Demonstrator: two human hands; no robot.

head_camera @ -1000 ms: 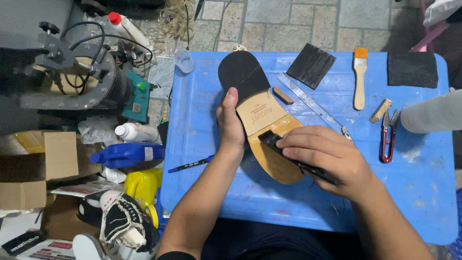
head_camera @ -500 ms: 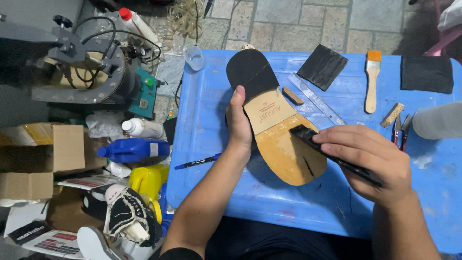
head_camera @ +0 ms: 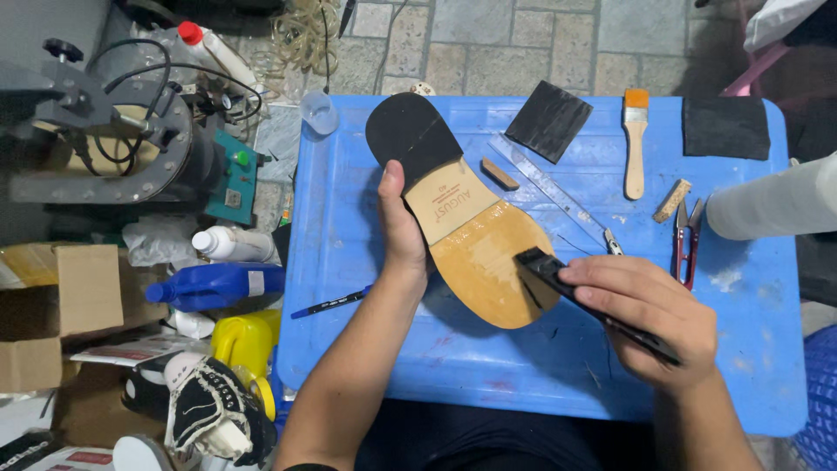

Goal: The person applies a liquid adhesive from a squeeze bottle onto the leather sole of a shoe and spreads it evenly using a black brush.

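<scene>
Upturned shoe with tan leather sole and black rubber heel [head_camera: 466, 231] lies sole-up on blue plastic table [head_camera: 349, 262]. Left hand [head_camera: 403, 231] grips its left edge, fingers clamped on the shoe. Right hand [head_camera: 649, 318], fingers closed around flat black tool [head_camera: 593, 301]; tool tip touches sole near the toe. Wooden-handled brush [head_camera: 636, 144] lies well beyond the shoe.
</scene>
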